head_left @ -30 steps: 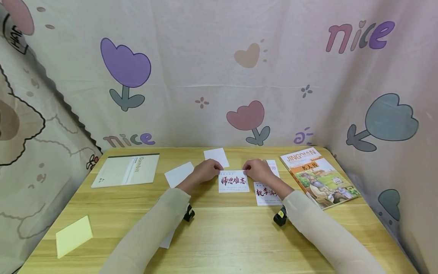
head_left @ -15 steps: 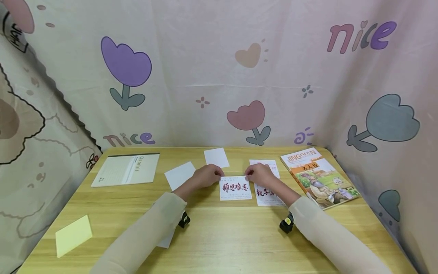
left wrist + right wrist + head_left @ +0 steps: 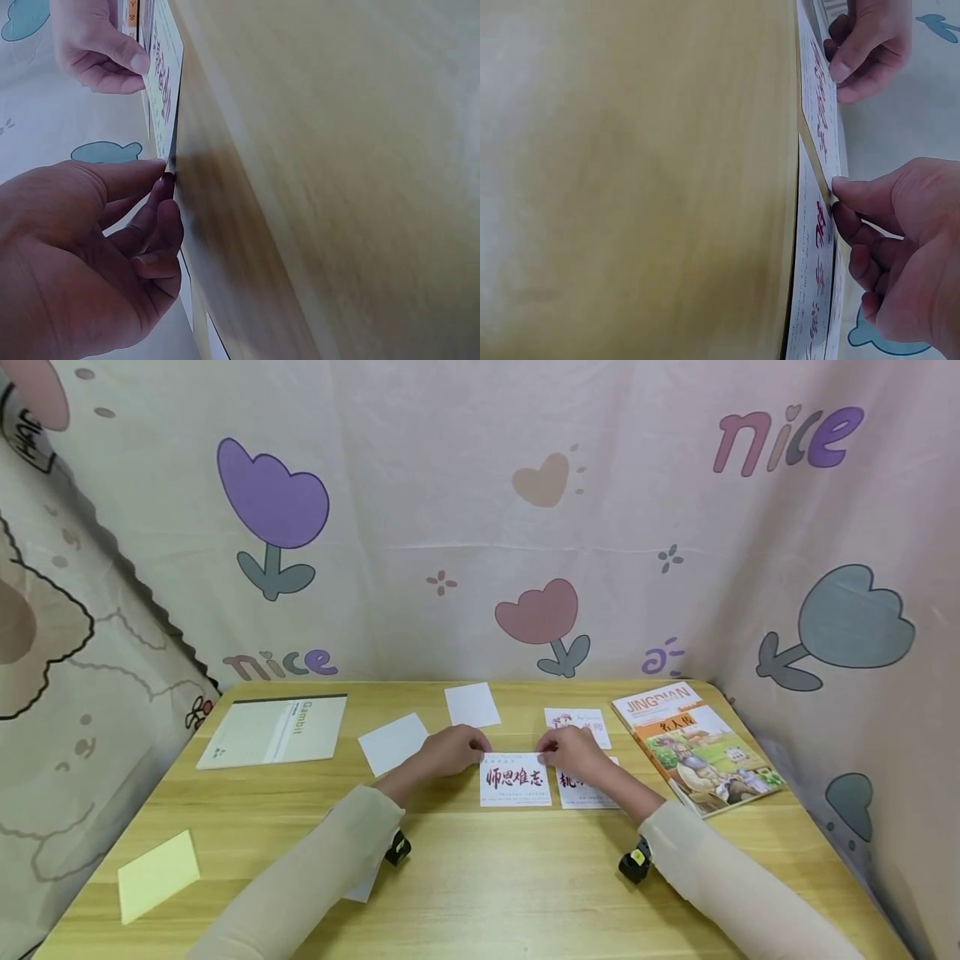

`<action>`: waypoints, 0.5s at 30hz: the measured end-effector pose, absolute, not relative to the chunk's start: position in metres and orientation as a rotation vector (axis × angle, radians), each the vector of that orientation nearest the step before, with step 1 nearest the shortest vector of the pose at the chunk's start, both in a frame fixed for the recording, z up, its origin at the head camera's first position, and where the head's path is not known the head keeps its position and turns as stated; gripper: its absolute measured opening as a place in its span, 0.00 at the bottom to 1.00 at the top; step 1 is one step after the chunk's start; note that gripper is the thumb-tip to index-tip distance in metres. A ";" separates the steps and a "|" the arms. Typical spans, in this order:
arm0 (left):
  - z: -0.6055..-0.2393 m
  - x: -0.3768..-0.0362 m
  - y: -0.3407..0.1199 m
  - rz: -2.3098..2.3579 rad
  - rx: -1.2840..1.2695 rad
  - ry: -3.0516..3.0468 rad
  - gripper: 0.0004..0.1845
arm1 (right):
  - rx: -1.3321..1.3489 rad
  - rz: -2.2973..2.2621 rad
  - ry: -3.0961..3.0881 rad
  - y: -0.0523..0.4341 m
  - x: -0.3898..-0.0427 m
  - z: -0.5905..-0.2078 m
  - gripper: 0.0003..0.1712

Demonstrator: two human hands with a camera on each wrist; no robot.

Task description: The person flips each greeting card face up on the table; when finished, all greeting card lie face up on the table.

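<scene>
L grip (image 3: 450, 750) + R grip (image 3: 572, 747) pinch card (image 3: 516, 779) top corners | flat, long axis L-R

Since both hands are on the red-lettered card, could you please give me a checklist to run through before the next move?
1. Left hand pinches the card at its top left corner: ok.
2. Right hand pinches its top right corner: ok.
3. Card lettering faces up: ok.
4. Card clear of the second card: cannot tell, their edges meet or overlap.
5. Table in front of the card free: ok.
6. Book clear of the right hand: ok.
</scene>
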State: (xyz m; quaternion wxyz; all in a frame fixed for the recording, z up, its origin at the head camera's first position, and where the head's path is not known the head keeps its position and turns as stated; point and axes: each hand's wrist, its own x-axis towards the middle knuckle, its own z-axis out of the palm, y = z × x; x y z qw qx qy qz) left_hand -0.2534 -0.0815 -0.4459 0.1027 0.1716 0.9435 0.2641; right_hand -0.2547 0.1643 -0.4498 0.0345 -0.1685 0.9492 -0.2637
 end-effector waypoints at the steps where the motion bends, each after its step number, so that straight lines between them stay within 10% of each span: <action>1: -0.446 -0.253 -0.082 0.781 0.505 2.785 0.05 | -0.523 -0.807 2.923 0.164 -0.254 -0.450 0.03; 15: -0.444 -0.247 -0.081 0.735 0.507 2.814 0.05 | -0.587 -0.811 2.936 0.167 -0.254 -0.455 0.03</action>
